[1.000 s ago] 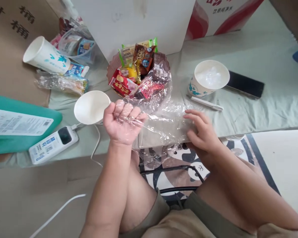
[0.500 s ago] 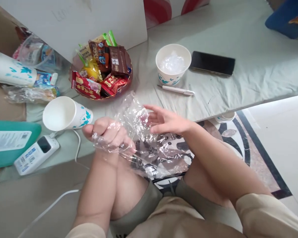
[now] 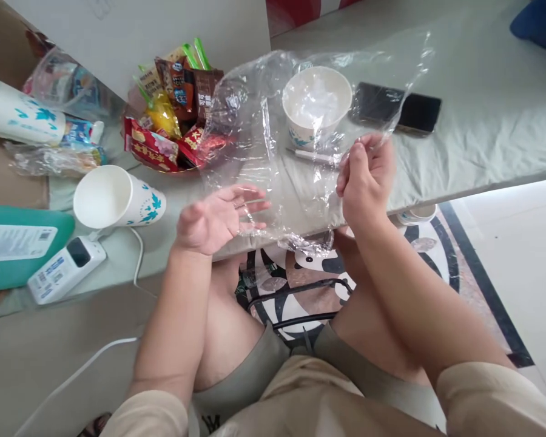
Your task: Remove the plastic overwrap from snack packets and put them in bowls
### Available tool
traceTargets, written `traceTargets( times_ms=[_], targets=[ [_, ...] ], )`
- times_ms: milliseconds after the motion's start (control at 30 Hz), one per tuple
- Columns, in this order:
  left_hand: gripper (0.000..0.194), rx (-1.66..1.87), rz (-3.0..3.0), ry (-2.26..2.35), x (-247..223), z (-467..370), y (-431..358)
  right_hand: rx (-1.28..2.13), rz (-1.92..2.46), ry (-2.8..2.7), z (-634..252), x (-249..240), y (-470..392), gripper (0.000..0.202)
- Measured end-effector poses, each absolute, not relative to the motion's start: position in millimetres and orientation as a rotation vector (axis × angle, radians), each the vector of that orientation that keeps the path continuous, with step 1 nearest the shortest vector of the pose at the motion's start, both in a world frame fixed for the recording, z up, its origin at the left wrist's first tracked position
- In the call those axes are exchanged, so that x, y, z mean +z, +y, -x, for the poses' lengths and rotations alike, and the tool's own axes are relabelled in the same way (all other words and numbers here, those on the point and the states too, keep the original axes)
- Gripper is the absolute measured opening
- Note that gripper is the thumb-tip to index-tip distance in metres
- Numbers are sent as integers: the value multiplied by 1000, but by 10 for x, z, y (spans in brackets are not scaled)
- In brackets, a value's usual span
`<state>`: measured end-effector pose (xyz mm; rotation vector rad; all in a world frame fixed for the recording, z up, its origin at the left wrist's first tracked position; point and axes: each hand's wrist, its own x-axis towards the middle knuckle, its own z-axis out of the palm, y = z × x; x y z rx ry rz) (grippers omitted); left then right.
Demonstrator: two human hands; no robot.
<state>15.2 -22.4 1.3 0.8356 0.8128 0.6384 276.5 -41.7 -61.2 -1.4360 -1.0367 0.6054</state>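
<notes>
A thin sheet of clear plastic film (image 3: 268, 136), perhaps a bag, is spread in the air above the table edge. My right hand (image 3: 368, 173) is closed on its right side, thumb against the curled fingers. My left hand (image 3: 216, 220) is open at the film's lower left, palm turned up and fingers apart; whether the fingertips touch the film I cannot tell. Through the film show a paper bowl (image 3: 295, 130) with crumpled clear plastic in it, a white pen (image 3: 312, 156) and part of a black phone (image 3: 421, 112).
A bowl of wrapped snacks (image 3: 157, 152) stands behind my left hand. Further left are a tilted paper cup (image 3: 143, 200), a white power bank (image 3: 66, 270) with a cable, a green bottle (image 3: 22, 209) and another paper cup (image 3: 20, 115) lying down. A large white box (image 3: 186, 24) stands behind.
The film, bunched around my left hand before, is now opened out wide. My right hand has moved right and closed on it. The left hand has let go and opened.
</notes>
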Motion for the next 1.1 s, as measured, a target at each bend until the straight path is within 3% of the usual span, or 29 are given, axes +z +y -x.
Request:
traceTargets(
  times_ms=[167, 333, 500, 733, 967, 1100],
  targets=[
    [20, 437, -1023, 1049, -30, -215, -227, 418, 1502, -1029, -2809, -610, -374, 21],
    [6, 665, -1032, 1105, -35, -159, -210, 373, 1508, -1045, -2942, -752, -321, 31],
    [11, 738, -1039, 1111, -7, 30, -225, 315, 1542, -1174, -3098, -900, -328, 48],
    [2, 870, -930, 1132, -118, -33, -200, 384, 1411, -974, -3021, -869, -336, 31],
    [36, 769, -872, 1030, -126, -93, -210, 430, 1289, -799, -2861, -667, -362, 22],
    [43, 596, -925, 1108, -95, -40, -235, 439, 1307, -765, -2973, -692, -383, 21]
  ],
)
